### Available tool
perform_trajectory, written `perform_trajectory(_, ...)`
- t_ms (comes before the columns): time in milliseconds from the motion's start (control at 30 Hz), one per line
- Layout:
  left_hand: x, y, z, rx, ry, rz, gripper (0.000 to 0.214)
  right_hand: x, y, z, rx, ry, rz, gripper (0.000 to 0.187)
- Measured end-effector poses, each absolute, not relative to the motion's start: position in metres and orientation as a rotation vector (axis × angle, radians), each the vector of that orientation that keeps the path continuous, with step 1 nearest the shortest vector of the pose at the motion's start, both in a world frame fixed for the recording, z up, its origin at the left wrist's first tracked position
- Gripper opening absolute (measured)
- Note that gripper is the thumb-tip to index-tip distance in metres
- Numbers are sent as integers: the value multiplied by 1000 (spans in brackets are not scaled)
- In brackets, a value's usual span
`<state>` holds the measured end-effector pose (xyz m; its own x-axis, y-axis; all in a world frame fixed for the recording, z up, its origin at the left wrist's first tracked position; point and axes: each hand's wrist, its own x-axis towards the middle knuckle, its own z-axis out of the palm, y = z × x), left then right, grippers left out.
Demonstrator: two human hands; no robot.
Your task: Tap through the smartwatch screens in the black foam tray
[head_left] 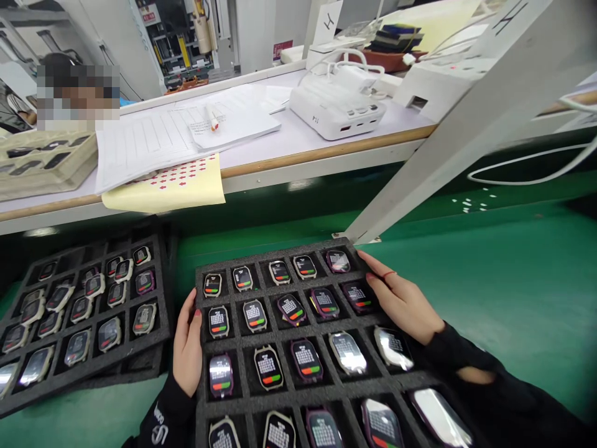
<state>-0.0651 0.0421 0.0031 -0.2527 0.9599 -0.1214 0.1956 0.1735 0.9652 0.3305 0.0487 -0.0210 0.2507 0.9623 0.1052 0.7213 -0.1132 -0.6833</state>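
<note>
A black foam tray [261, 261] lies in front of me on the green belt, its pockets filled with several smartwatch bodies [268, 367] whose screens are lit. My left hand [187, 348] grips the tray's left edge, fingers curled onto its rim. My right hand [401, 298] lies along the tray's right edge, fingers stretched and pressed against the foam near the far right corner. Both arms are in black sleeves.
A second foam tray [153, 339] of watches sits to the left. A white slanted frame bar [448, 130] rises behind the tray. The bench beyond holds papers [153, 137], a yellow sticker sheet [186, 186], a white device [336, 109]. Another person sits at far left.
</note>
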Motion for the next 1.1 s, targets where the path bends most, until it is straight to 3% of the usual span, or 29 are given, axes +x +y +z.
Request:
perform_trajectory(533, -62, 59, 1, 1277, 1665, 1066, 54, 314, 67, 6, -2096, -1493, 470, 68)
perform_trajectory(1100, -68, 89, -8, 1251, 1650, 1187, 47, 316, 98, -5, -1924, -1564, 402, 56)
